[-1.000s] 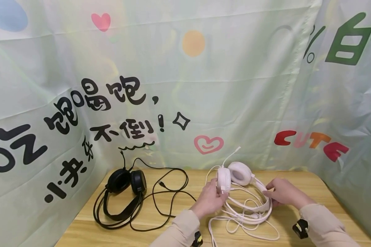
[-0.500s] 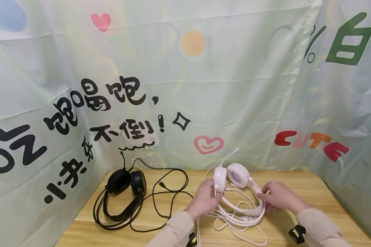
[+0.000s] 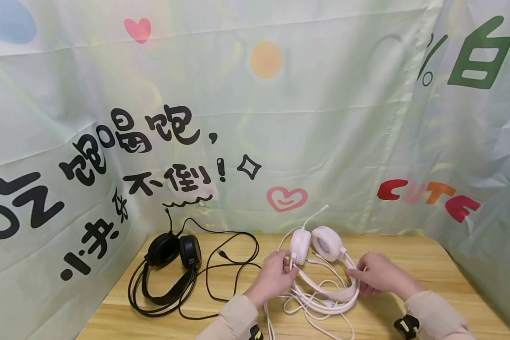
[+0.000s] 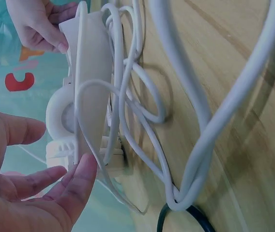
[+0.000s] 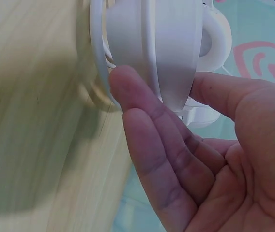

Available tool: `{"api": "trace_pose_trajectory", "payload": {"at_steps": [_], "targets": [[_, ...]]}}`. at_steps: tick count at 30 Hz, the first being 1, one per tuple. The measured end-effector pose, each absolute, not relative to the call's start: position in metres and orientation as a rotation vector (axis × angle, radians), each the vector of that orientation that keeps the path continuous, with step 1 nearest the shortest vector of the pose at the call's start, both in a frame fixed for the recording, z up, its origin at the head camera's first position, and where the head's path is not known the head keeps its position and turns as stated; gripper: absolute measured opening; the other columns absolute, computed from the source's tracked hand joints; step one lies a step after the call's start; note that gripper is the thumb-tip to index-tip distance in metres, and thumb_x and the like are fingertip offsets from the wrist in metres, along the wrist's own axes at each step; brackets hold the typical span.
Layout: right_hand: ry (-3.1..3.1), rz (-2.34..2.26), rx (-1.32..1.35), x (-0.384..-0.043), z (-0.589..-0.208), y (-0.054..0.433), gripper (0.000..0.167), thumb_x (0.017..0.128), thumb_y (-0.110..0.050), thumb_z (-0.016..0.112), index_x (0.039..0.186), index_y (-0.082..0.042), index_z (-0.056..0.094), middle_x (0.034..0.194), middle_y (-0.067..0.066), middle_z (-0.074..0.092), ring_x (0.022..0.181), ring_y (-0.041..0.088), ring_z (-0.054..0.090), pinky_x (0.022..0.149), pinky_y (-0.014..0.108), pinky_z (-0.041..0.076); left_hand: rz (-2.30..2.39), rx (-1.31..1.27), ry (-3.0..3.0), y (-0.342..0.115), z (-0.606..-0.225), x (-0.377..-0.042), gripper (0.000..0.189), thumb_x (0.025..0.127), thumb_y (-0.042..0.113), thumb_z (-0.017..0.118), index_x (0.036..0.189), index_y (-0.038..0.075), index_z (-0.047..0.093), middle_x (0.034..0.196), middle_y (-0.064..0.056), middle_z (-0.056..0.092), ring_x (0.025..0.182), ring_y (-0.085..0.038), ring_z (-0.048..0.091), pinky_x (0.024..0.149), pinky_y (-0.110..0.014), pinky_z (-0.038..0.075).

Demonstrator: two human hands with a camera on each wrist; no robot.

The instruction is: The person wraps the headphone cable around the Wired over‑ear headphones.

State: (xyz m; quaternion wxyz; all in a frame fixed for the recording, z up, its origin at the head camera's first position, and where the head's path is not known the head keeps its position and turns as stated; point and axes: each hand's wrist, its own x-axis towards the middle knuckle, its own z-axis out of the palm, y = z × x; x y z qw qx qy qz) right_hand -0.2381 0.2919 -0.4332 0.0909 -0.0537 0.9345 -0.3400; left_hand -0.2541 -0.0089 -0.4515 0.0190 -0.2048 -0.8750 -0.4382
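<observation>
White over-ear headphones [image 3: 327,243] stand on the table's right half, ear cups up and toward the wall, headband loop toward me. My left hand [image 3: 273,276] holds them at the lower end of the left ear cup [image 3: 300,244]. In the left wrist view its fingertips [image 4: 85,166] meet the headband's thin frame. My right hand [image 3: 380,274] holds the right side of the padded headband [image 5: 176,53], thumb on one edge and fingers along the outside. Looped white cable [image 3: 310,307] lies beneath and in front of the headphones.
Black headphones [image 3: 170,269] lie on the left of the wooden table [image 3: 119,326]. Their black cable [image 3: 238,233] loops toward the middle, and my left forearm hides part of it. Printed fabric [image 3: 323,118] walls in the back and sides.
Both hands and the white headphones have shifted left and slightly toward me. The white cable has come along to the left. The black headphones have stayed put.
</observation>
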Motion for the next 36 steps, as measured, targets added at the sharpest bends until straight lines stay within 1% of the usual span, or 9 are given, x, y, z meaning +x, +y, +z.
{"api": "trace_pose_trajectory", "payload": {"at_steps": [3,9,17,20,25,30,36], "targets": [[2.777,-0.998,-0.172,-0.237,-0.434,0.290,0.028,0.101,-0.023,0.072,0.081,-0.005,0.069,0.062,0.005,0.070,0.054,0.019,0.071,0.051,0.033,0.060,-1.355,-0.644,-2.708,-0.011,-0.451,-0.254,0.038,0.094,0.014,0.077,0.126,-0.003,0.067,0.092,-0.005,0.061,0.081,-0.008,0.053,0.072,-0.020,0.047],[2.771,-0.990,-0.231,-0.233,-0.434,0.284,0.032,0.102,-0.025,0.072,0.076,-0.007,0.071,0.060,0.006,0.069,0.052,0.017,0.069,0.050,0.032,0.058,-1.378,-0.613,-2.728,-0.020,-0.451,-0.251,0.029,0.095,0.015,0.077,0.119,0.000,0.068,0.093,-0.005,0.062,0.078,-0.006,0.054,0.068,-0.021,0.049],[2.747,-0.997,-0.267,-0.225,-0.435,0.271,0.037,0.102,-0.027,0.071,0.074,-0.004,0.070,0.056,0.004,0.067,0.048,0.015,0.066,0.048,0.032,0.058,-1.412,-0.629,-2.743,-0.031,-0.449,-0.242,0.011,0.094,0.012,0.076,0.097,0.011,0.066,0.081,0.004,0.060,0.069,-0.003,0.054,0.062,-0.020,0.049],[2.736,-1.003,-0.277,-0.221,-0.436,0.265,0.040,0.102,-0.029,0.071,0.072,-0.004,0.067,0.054,0.004,0.065,0.045,0.014,0.065,0.046,0.032,0.058,-1.409,-0.646,-2.744,-0.035,-0.449,-0.239,0.012,0.093,0.011,0.077,0.091,0.013,0.065,0.078,0.006,0.060,0.068,-0.003,0.053,0.060,-0.019,0.048],[2.724,-1.016,-0.316,-0.217,-0.437,0.258,0.044,0.102,-0.031,0.071,0.069,-0.003,0.064,0.051,0.003,0.064,0.042,0.014,0.064,0.044,0.034,0.056,-1.391,-0.657,-2.762,-0.041,-0.452,-0.234,0.015,0.093,0.011,0.078,0.086,0.012,0.065,0.074,0.008,0.059,0.064,-0.002,0.052,0.057,-0.018,0.047],[2.716,-1.018,-0.338,-0.213,-0.438,0.252,0.046,0.103,-0.033,0.070,0.068,-0.004,0.064,0.050,0.002,0.062,0.041,0.013,0.063,0.043,0.036,0.056,-1.348,-0.626,-2.799,-0.046,-0.456,-0.230,0.017,0.092,0.015,0.078,0.082,0.014,0.065,0.070,0.009,0.058,0.059,-0.003,0.051,0.054,-0.020,0.043],[2.715,-1.010,-0.346,-0.210,-0.440,0.244,0.048,0.104,-0.036,0.068,0.068,-0.005,0.063,0.049,0.001,0.061,0.040,0.013,0.062,0.042,0.034,0.055,-1.348,-0.589,-2.811,-0.051,-0.458,-0.228,0.020,0.092,0.019,0.080,0.078,0.015,0.067,0.066,0.009,0.057,0.057,-0.004,0.050,0.054,-0.021,0.041]]}}
